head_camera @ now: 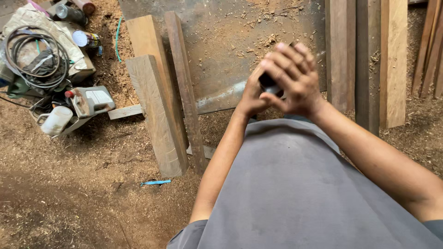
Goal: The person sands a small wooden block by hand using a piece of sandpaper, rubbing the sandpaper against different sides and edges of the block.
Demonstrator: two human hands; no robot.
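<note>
Both my hands meet in front of my chest over a small dark object (268, 84) that is mostly hidden between them. My right hand (293, 78) wraps over it from the right, fingers curled across the top. My left hand (253, 94) holds it from below and the left. What the object is cannot be made out. My grey shirt (295, 184) fills the lower part of the view.
Thick wooden beams (157, 110) lie on the sawdust floor to the left, beside a metal sheet (221, 41). Long planks (392, 60) lie at the right. At far left are a coiled cable (34, 57), a power tool (90, 101), cans and a white bottle (56, 121).
</note>
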